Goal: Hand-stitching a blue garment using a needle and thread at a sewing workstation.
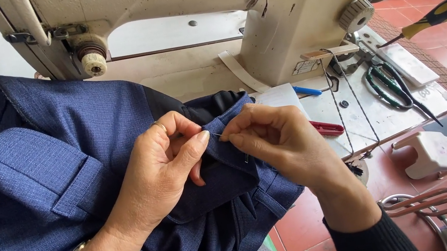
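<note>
The left hand [171, 156], with a ring on one finger and a metal-link watch at the wrist, comes in from the lower left with fingers curled and the thumb pressed over a fold of the dark blue woven garment [59, 166], pinching the cloth. The right hand [271, 135] reaches in from the lower right, its thumb and forefinger closed on a thin silver sewing needle [218, 135] just at the left thumb's tip. Only a short stretch of the needle shows between the two hands, so its tip and eye cannot be made out; it lies roughly level, running left to right. The garment spreads over the table [368, 112] before a cream sewing machine [276, 6], and its edges run out of view.
</note>
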